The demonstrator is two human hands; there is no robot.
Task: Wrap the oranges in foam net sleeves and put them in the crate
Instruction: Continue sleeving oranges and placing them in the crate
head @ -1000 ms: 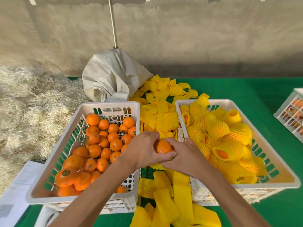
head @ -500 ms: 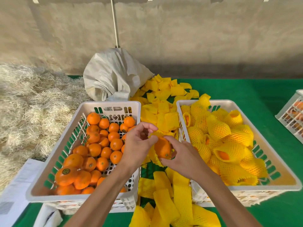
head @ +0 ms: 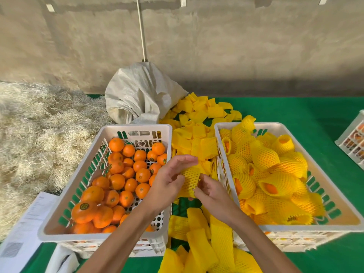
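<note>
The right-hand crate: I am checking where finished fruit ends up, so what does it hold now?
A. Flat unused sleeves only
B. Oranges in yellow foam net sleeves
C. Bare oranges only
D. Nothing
B. The right-hand crate is filled with oranges in yellow foam net sleeves, orange skin showing at several open sleeve ends, while the bare oranges lie in the left crate.

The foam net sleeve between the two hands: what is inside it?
The foam net sleeve, held by the left hand and right hand, bulges round, but its mesh covers the contents. No orange skin shows, so what it holds cannot be confirmed here.
</note>
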